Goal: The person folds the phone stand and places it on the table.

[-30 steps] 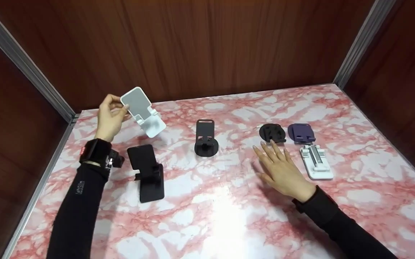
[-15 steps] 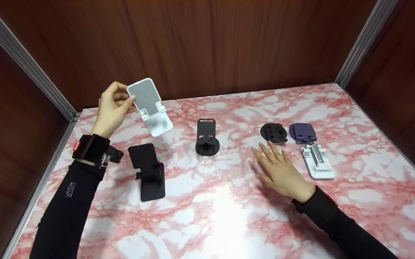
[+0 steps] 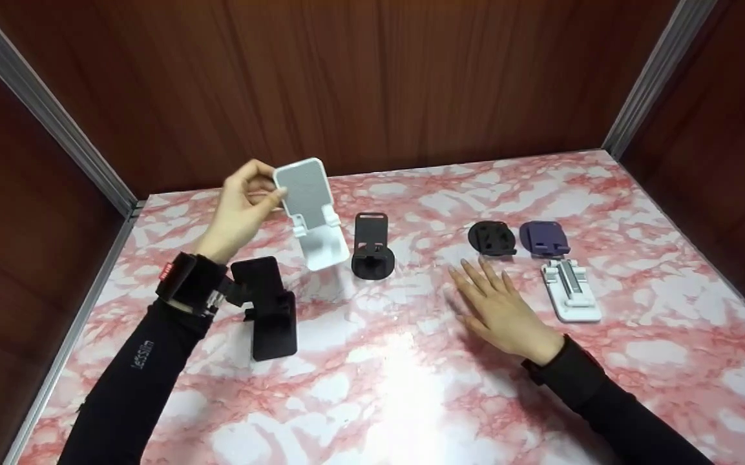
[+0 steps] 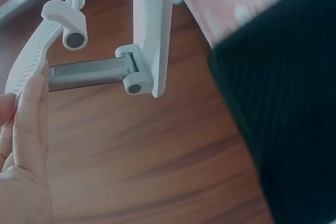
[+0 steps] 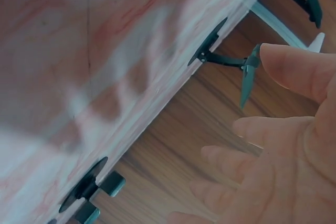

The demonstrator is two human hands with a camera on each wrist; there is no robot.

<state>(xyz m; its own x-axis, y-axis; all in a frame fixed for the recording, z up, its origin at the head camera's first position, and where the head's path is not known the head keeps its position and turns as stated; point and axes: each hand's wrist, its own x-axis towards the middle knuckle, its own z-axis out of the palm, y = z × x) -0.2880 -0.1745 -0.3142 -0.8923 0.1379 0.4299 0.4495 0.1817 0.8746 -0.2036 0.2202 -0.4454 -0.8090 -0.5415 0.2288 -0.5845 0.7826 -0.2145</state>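
Note:
My left hand pinches the upper left edge of an unfolded white phone stand with a grey pad, held off the table. In the left wrist view, a grey metal arm joins the stand's ribbed holder to its flat white base. Palm down, my right hand hovers over the table with fingers spread and nothing in them. Just beyond its fingertips lies a folded black phone stand. Beside that are a folded purple stand and a folded white one.
An unfolded black phone stand stands near my left wrist. Right of the held stand, a dark grey round-based stand is upright. Brown wood-grain panels enclose the back and sides of the marbled pink table.
My left hand has carried the white phone stand to the right, first rising and then coming down, and turned it more upright. The right hand has hardly moved.

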